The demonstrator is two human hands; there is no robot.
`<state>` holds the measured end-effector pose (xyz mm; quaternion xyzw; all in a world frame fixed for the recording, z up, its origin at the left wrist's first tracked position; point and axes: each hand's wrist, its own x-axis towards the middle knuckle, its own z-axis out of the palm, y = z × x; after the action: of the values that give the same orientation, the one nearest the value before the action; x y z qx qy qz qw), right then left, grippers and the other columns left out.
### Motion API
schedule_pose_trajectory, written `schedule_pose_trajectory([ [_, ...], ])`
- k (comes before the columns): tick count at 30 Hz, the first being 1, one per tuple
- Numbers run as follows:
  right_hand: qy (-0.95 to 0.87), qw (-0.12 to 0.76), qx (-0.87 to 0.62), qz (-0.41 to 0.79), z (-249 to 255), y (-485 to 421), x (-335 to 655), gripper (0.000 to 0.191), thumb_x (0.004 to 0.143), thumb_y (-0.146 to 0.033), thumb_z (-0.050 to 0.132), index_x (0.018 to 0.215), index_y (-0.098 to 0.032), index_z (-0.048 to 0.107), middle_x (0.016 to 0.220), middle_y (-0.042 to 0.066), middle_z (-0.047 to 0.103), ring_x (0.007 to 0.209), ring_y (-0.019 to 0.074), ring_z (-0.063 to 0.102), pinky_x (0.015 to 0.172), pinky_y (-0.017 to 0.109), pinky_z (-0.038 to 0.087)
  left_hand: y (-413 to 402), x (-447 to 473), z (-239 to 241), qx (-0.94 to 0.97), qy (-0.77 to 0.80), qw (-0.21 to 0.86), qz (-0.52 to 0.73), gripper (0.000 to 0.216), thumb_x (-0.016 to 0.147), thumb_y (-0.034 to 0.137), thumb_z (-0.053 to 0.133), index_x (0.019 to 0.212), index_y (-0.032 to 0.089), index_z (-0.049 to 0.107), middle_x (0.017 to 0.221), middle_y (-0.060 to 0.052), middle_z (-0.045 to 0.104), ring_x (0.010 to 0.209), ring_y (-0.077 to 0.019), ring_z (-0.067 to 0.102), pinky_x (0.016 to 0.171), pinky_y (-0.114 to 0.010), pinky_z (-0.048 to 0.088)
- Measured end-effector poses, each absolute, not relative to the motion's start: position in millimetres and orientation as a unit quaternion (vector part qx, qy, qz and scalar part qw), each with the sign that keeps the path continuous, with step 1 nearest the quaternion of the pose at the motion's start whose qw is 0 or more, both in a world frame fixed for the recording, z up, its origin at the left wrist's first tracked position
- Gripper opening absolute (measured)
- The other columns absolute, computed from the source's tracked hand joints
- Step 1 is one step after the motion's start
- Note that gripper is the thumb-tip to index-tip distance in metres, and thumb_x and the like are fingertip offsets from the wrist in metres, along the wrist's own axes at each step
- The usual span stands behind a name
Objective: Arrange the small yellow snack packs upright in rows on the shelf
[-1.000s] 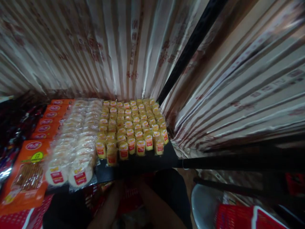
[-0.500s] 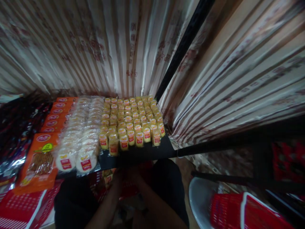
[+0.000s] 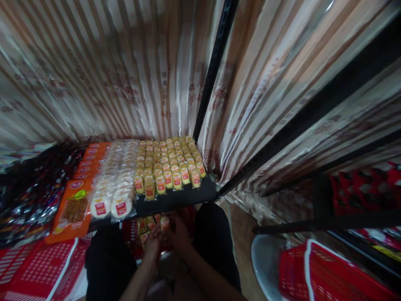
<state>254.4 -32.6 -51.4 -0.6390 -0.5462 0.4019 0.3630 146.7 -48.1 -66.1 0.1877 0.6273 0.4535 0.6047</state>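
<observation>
My left hand (image 3: 153, 243) and my right hand (image 3: 178, 232) are close together low in the view, under the front edge of a dark shelf (image 3: 175, 200). Both sit among small yellow snack packets (image 3: 147, 225) in a dim red container below the shelf. Their fingers look curled over the packets, but blur and shadow hide what each one grips. On the shelf above stand several rows of the same yellow packets with red labels (image 3: 167, 163).
Left of the yellow packets lie rows of round white cakes in clear wrap (image 3: 115, 184), orange packs (image 3: 73, 209) and dark shiny bags (image 3: 28, 196). Red baskets stand at bottom left (image 3: 37, 267) and bottom right (image 3: 316, 271). A black shelf post (image 3: 213, 71) rises between striped curtains.
The camera has tilted down and back, so the shelf looks smaller. My hands, hidden before, have come into view among the packets under the shelf.
</observation>
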Motion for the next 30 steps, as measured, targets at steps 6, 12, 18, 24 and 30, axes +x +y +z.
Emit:
schedule_pose_trajectory([
  [6, -0.554, 0.437, -0.611, 0.358, -21.3, -47.9, 269.8, 0.029, 0.070, -0.016, 0.051, 0.099, -0.019, 0.053, 0.096, 0.006, 0.061, 0.091, 0.0191, 0.059, 0.083, 0.033, 0.046, -46.4, 160.7, -31.1, 0.296, 0.574, 0.578, 0.498, 0.049, 0.051, 0.042, 0.072, 0.090, 0.018, 0.055, 0.090, -0.009, 0.067, 0.085, -0.0208, 0.064, 0.079, -0.033, 0.049],
  [12, -0.558, 0.479, -0.628, 0.254, 11.9, -19.0, 289.3, 0.021, 0.077, -0.020, 0.049, 0.098, -0.020, 0.053, 0.093, 0.005, 0.059, 0.089, 0.0183, 0.056, 0.081, 0.032, 0.045, -9.6, 188.4, 2.5, 0.487, 0.604, 0.420, 0.471, 0.033, 0.070, 0.034, 0.056, 0.099, 0.018, 0.056, 0.097, -0.006, 0.061, 0.086, -0.0167, 0.060, 0.081, -0.031, 0.048],
  [18, -0.557, 0.480, -0.664, 0.139, 18.2, 22.3, 313.5, 0.020, 0.081, -0.023, 0.046, 0.099, -0.020, 0.054, 0.090, 0.005, 0.058, 0.081, 0.0180, 0.055, 0.077, 0.032, 0.045, 38.0, 224.7, 15.3, 0.564, 0.642, 0.327, 0.404, 0.029, 0.076, 0.028, 0.049, 0.100, 0.017, 0.058, 0.095, -0.007, 0.059, 0.083, -0.0166, 0.058, 0.081, -0.032, 0.047],
  [24, -0.557, 0.477, -0.669, 0.121, 12.1, 43.1, 322.0, 0.022, 0.082, -0.023, 0.044, 0.101, -0.019, 0.054, 0.089, 0.005, 0.058, 0.081, 0.0179, 0.055, 0.077, 0.032, 0.045, 57.4, 241.7, 28.6, 0.576, 0.673, 0.292, 0.361, 0.029, 0.079, 0.027, 0.045, 0.101, 0.014, 0.058, 0.095, -0.009, 0.059, 0.082, -0.0175, 0.056, 0.080, -0.031, 0.045],
  [30, -0.539, 0.486, -0.677, 0.124, 7.0, 49.4, 319.1, 0.027, 0.083, -0.025, 0.042, 0.106, -0.018, 0.054, 0.093, 0.006, 0.059, 0.074, 0.0153, 0.057, 0.073, 0.030, 0.047, 63.0, 244.3, 30.6, 0.600, 0.682, 0.262, 0.326, 0.029, 0.080, 0.028, 0.042, 0.101, 0.015, 0.057, 0.089, -0.007, 0.058, 0.077, -0.0174, 0.056, 0.073, -0.030, 0.046],
])
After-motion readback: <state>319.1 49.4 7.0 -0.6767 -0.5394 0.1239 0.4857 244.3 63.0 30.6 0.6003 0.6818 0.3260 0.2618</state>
